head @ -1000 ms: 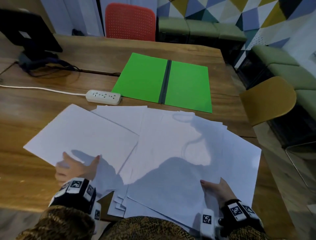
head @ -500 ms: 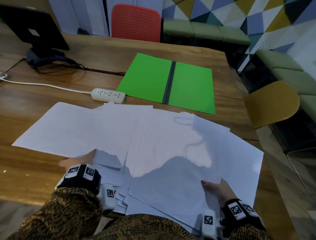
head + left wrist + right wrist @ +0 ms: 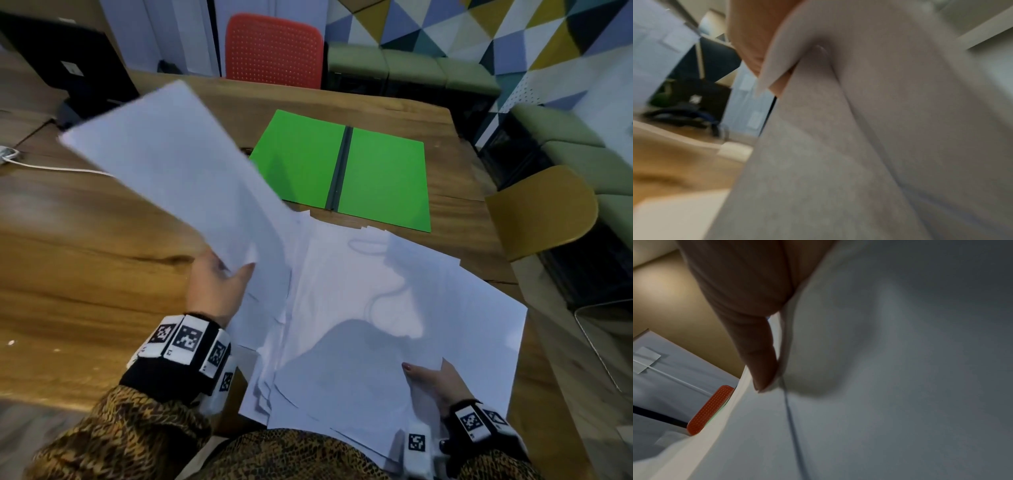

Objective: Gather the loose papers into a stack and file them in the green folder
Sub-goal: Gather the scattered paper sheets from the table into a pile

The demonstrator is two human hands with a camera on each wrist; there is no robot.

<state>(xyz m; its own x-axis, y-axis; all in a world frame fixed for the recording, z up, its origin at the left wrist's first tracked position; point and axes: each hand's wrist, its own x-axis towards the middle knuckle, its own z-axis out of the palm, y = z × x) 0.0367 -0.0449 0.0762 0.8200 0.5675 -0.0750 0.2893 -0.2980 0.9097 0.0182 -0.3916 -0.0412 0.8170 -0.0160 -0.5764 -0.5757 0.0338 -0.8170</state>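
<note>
While seen from the head camera, scene: a wooden surface (image 3: 85, 246) strewn with white papers, a person's two hands at the near edge.
Left hand: the left hand (image 3: 215, 291), at about 8 o'clock in the head view, pinches the near corner of a raised sheet (image 3: 178, 171) between thumb and fingers.
Raised sheet: lifted clear of the surface, tilted, running up toward 10 o'clock; its edges are blurred.
Left wrist view: paper (image 3: 869, 138) fills most of the picture, with a thumb (image 3: 752, 32) pressed on its edge; everything is blurred.
Right hand: the right hand (image 3: 435, 380), at about 5 o'clock, grips the near edge of the spread papers (image 3: 376, 308), thumb on top, fingers hidden beneath.
Right wrist view: a finger (image 3: 748, 321) lies against the underside of pale sheets (image 3: 879, 369); a bit of the red chair (image 3: 709, 410) shows at 8 o'clock.
Spread papers: overlapping loosely, fanned from the centre toward 4 o'clock, some corners hanging over the near edge.
Green folder: the green folder (image 3: 383, 178) lies open and flat at 12 o'clock, dark spine down its middle, just beyond the papers' far edge.
Around: a red chair (image 3: 274, 51) behind the surface at 12 o'clock, a yellow chair (image 3: 541, 209) at 3 o'clock, a white cable (image 3: 51, 168) at 9 o'clock, a dark monitor (image 3: 68, 68) at 10 o'clock.
</note>
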